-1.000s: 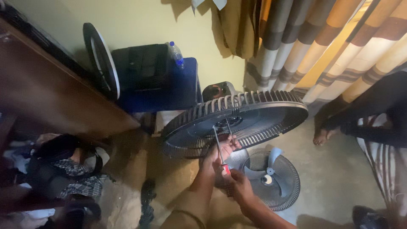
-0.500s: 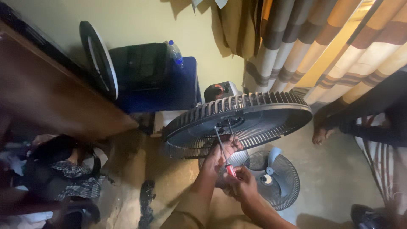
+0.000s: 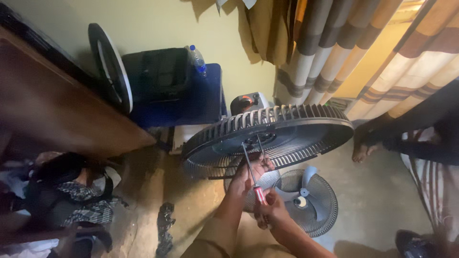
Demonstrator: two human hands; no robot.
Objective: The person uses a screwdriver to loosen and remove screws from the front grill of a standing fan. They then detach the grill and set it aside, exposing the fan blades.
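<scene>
A round dark fan grille [image 3: 267, 138], the ribbed guard of a floor fan, is held tilted above a bare concrete floor [image 3: 382, 200], in the middle of the view and near a yellow wall. Compared with a second ago it sits slightly higher and more level, while the tool at its hub has barely shifted, so the work at the centre appears to be continuing rather than finished. A screwdriver [image 3: 252, 173] with a red handle points up into the hub of the grille. The person's right hand [image 3: 270, 210] is closed around the red handle. The left hand [image 3: 251, 172] is cupped under the grille beside the metal shaft, fingers curled against the ribs, steadying it. Below the hands, a second grille with pale blue fan blades [image 3: 299, 200] lies flat on the floor. Behind the grille stands a blue chair [image 3: 201, 95] carrying a black bag [image 3: 155, 74] and a plastic bottle [image 3: 197, 59]. Striped curtains [image 3: 344, 52] hang at the right, and another person's bare foot [image 3: 363, 143] rests near them.
</scene>
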